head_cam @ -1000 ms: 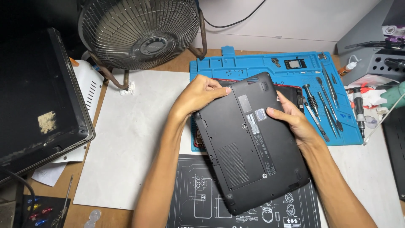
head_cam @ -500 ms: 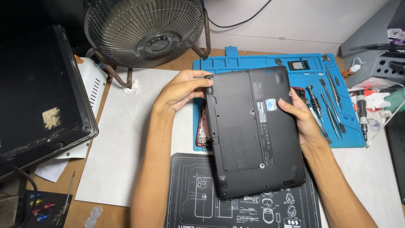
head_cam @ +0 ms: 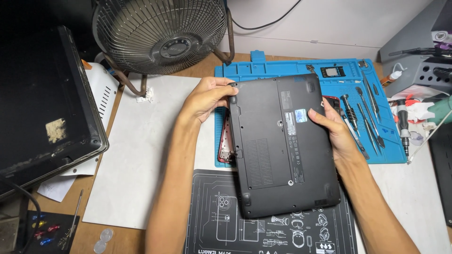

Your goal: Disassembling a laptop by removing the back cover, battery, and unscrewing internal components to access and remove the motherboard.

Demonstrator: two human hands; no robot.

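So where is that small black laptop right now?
In the head view the black laptop sits mid-frame, underside up, gripped by the left hand at its top-left corner and the right hand on its right edge, above the blue mat.

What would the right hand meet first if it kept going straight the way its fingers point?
The right hand points up-left across the black laptop, already under its fingers. Past the laptop's far edge, the blue repair mat probably comes next, though height above it is unclear.
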